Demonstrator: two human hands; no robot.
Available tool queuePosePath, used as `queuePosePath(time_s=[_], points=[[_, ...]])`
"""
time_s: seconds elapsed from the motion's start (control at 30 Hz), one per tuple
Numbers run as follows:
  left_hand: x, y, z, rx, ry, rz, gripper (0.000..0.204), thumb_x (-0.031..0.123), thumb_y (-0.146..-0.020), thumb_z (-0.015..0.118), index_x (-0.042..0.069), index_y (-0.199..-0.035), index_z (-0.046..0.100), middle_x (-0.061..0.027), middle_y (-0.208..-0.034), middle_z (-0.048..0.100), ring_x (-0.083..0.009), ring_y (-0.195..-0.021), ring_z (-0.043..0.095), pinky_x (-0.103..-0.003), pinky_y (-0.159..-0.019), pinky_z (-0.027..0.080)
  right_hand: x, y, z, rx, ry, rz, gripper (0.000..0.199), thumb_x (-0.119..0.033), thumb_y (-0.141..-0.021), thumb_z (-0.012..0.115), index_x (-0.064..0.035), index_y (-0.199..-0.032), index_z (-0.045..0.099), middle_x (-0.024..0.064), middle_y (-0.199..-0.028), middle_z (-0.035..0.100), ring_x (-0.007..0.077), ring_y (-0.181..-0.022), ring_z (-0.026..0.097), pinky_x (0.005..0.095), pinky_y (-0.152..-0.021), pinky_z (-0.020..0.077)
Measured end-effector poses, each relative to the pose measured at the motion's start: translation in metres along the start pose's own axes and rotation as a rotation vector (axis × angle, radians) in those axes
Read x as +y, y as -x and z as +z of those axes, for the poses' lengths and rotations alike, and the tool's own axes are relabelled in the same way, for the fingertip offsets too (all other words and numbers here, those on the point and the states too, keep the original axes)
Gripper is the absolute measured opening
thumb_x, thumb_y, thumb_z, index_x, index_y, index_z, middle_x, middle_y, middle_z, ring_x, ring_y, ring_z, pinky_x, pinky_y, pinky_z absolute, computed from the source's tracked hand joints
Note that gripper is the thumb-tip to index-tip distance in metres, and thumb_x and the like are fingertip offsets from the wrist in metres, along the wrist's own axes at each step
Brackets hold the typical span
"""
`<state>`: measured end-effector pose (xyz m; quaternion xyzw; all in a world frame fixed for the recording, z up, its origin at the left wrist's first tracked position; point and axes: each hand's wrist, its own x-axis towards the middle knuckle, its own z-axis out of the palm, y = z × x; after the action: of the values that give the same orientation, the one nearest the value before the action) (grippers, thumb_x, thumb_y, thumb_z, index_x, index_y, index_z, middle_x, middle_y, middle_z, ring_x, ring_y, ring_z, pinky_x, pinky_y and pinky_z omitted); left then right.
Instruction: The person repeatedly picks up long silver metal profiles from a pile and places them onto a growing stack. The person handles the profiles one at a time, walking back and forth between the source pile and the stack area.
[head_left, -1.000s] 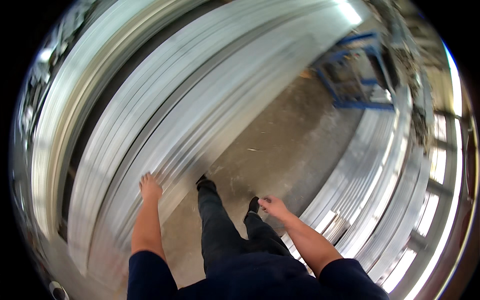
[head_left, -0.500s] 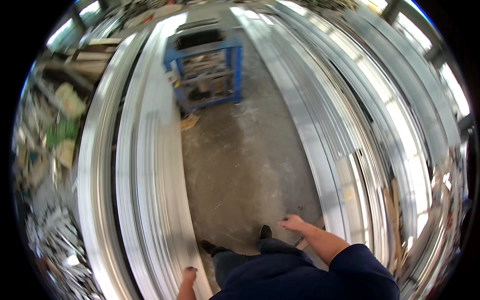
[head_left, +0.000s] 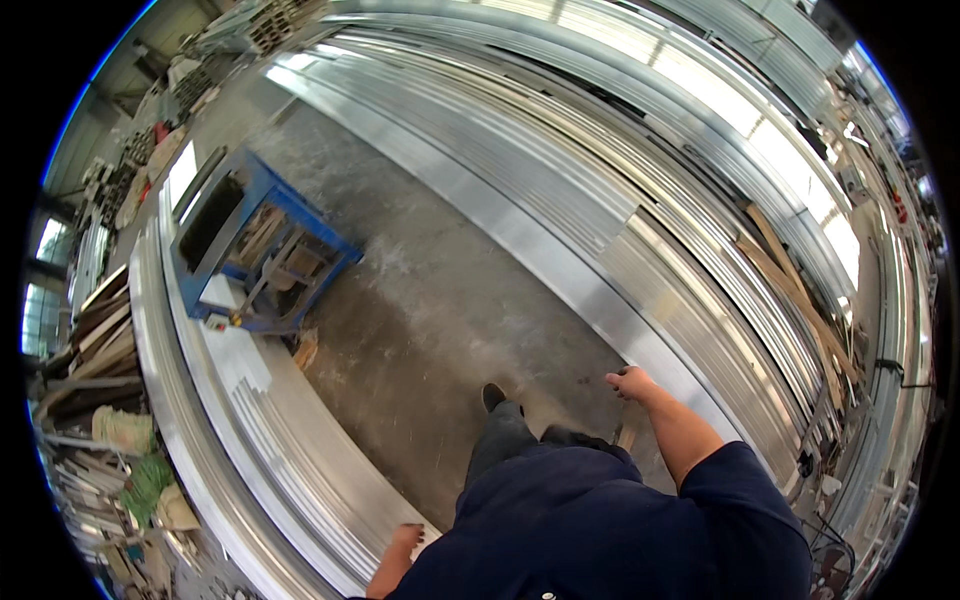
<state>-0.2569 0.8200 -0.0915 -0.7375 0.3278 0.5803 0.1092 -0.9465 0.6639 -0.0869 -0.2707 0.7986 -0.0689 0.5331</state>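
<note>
My right hand [head_left: 627, 382] hangs over the concrete floor [head_left: 420, 310], near the edge of the long silvery metal profiles [head_left: 590, 290] stacked on the right. Its fingers are curled in, with a dark spot at their tips; whatever they may hold is hidden. At the lower edge, my left hand [head_left: 407, 537] is held over the left stack of metal profiles [head_left: 290, 440]. It is small and blurred, so its fingers cannot be made out. Neither hand visibly touches a stack.
A blue-framed machine stand [head_left: 290, 250] with a red-and-green button box [head_left: 217, 322] stands ahead on the left. Wooden boards [head_left: 790, 270] lie across the far right profiles. Offcuts and a green bundle [head_left: 148, 490] pile up at the left. My shoe [head_left: 492, 397] is on the floor between the stacks.
My view has turned to the right, so the blue stand sits further left and the right stack runs across the picture. Both hands appear slightly further right; one foot is no longer visible.
</note>
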Motion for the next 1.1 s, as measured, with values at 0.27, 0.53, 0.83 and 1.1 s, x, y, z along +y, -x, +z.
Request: queuePosePath(time_s=[0.27, 0.53, 0.83, 1.1], points=[[0.378, -0.068, -0.111, 0.383, 0.144, 0.351, 0.037, 0.022, -0.087, 0.068, -0.006, -0.111, 0.065, -0.0135, -0.098, 0.070, -0.0165, -0.086, 0.065, -0.031, -0.077, 0.052, -0.030, -0.078, -0.133, 0.056, -0.689, 0.162, 0.045, -0.039, -0.092, 0.066, 0.0013, -0.112, 0.062, 0.0129, -0.094, 0.069, 0.0240, -0.079, 0.066, 0.0384, -0.071, 0.0565], [0.566, -0.066, -0.045, 0.362, -0.088, 0.404, 0.040, 0.024, -0.089, 0.071, -0.002, -0.119, 0.064, -0.0158, -0.105, 0.072, -0.0228, -0.094, 0.068, -0.035, -0.085, 0.052, -0.110, -0.323, -0.240, 0.113, -1.254, 0.198, 0.048, -0.037, -0.095, 0.062, -0.0029, -0.127, 0.051, 0.0207, -0.125, 0.060, 0.0312, -0.102, 0.062, 0.0425, -0.083, 0.0561], [0.702, -0.076, 0.082, -0.067, -0.696, 0.224, 0.052, 0.038, -0.088, 0.069, 0.002, -0.126, 0.061, -0.0202, -0.112, 0.070, -0.0329, -0.103, 0.068, -0.040, -0.089, 0.053, -0.187, -0.480, -0.294, 0.129, -1.566, 0.326, 0.040, -0.031, -0.096, 0.064, -0.0016, -0.121, 0.052, 0.0156, -0.106, 0.059, 0.0268, -0.081, 0.060, 0.0416, -0.065, 0.0513], [0.861, -0.166, 0.159, -0.028, 0.140, 0.246, 0.063, 0.044, -0.087, 0.072, 0.003, -0.132, 0.057, -0.0155, -0.128, 0.064, -0.0284, -0.120, 0.059, -0.045, -0.102, 0.046, -0.224, -0.334, -0.258, -0.121, -1.621, 0.415, 0.040, -0.035, -0.100, 0.058, -0.0153, -0.067, 0.045, 0.0025, -0.053, 0.041, 0.0198, -0.046, 0.044, 0.0357, -0.042, 0.0371]])
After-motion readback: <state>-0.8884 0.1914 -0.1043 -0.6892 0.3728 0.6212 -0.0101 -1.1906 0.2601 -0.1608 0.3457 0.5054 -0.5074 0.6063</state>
